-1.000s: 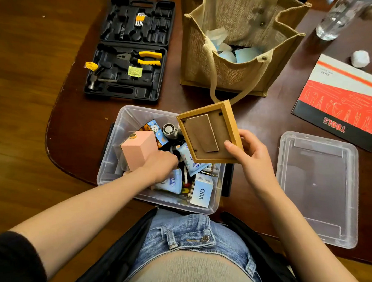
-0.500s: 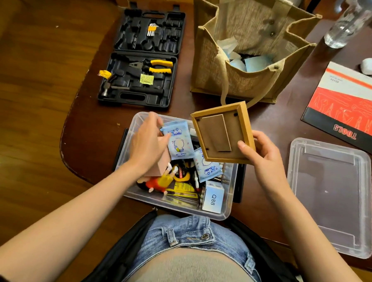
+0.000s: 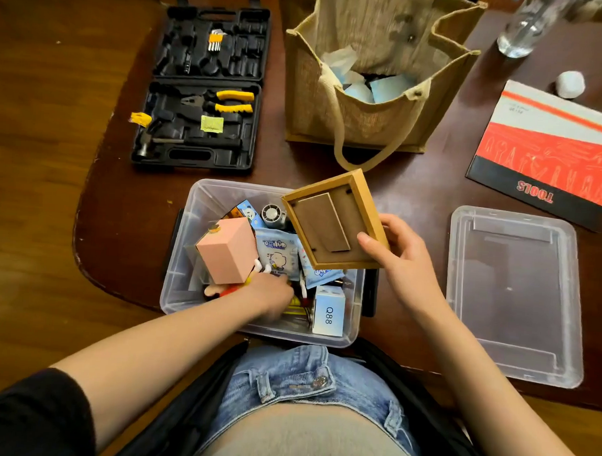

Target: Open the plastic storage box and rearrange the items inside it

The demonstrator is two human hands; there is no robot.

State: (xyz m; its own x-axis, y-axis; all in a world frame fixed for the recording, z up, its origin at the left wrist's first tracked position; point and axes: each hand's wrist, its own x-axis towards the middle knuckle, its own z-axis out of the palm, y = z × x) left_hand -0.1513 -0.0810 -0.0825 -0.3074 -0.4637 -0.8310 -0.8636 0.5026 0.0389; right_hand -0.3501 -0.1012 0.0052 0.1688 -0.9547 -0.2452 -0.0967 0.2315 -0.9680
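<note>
The clear plastic storage box (image 3: 193, 208) stands open at the table's near edge, full of small items. Among them are a pink carton (image 3: 229, 250), blue sachets (image 3: 276, 254), a white box marked Q88 (image 3: 328, 311) and a small round fan (image 3: 270, 213). My left hand (image 3: 271, 297) reaches down into the front of the box among red and yellow items; it is blurred and its fingertips are hidden. Above the box's right side, my right hand (image 3: 401, 257) holds a wooden picture frame (image 3: 331, 222) back side up.
The box's clear lid (image 3: 512, 294) lies to the right on the dark table. Behind the box stand a jute bag (image 3: 368, 119) and an open black tool case (image 3: 200, 118). A red TOOLS booklet (image 3: 554, 154), a white ball (image 3: 570, 84) and a bottle (image 3: 523, 26) are far right.
My left hand had lifted a blue sachet; the sachet now lies beside the pink carton and the hand has dropped into the box's front. The frame stays held.
</note>
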